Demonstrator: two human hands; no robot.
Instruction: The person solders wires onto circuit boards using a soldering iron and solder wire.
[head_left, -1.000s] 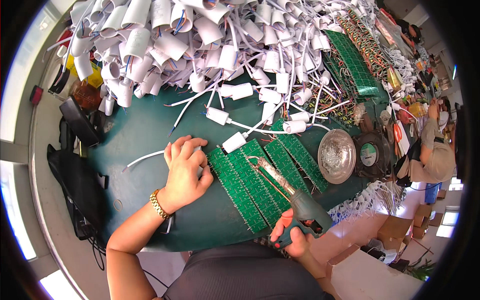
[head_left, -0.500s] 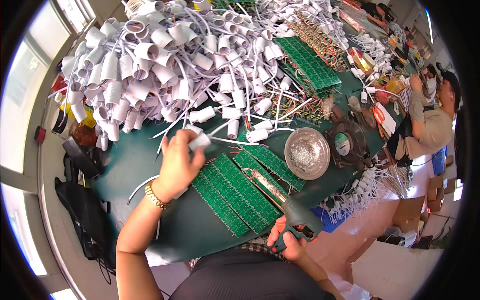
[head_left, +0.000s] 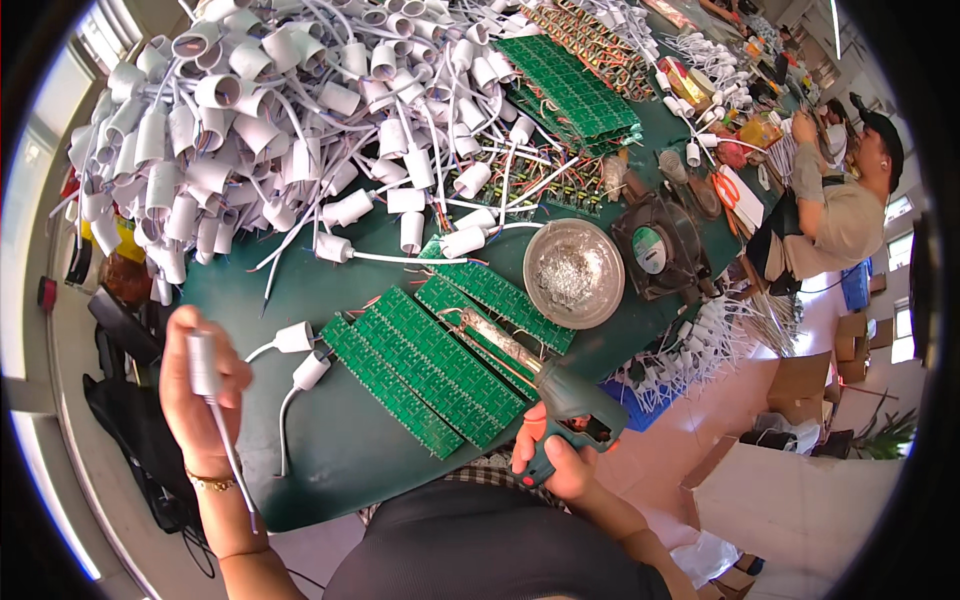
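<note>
My left hand (head_left: 200, 400), over the table's left edge, has its fingers closed around a white plastic lamp-holder sleeve (head_left: 203, 362); a white cable hangs from the sleeve past my wrist. In my right hand (head_left: 560, 462) is the handle of a green soldering gun (head_left: 585, 405). Its metal barrel (head_left: 500, 335) points far-left over the green circuit boards (head_left: 430, 360), which lie side by side in front of me. Near the boards' left corner, two more white sleeves with cables lie on the table, one (head_left: 294, 337) behind the other (head_left: 311, 371).
A big heap of white cabled sleeves (head_left: 260, 130) covers the far side. A round bowl of silvery bits (head_left: 574, 275) stands beside a dark fan (head_left: 660, 245). Stacked green boards (head_left: 565, 95) lie farther back. At right sits another person (head_left: 835, 200); a blue crate (head_left: 640, 405) is below the table edge.
My left hand has moved left and toward me with the white sleeve, away from the boards. The right hand still holds the soldering gun. The whole view has shifted a little.
</note>
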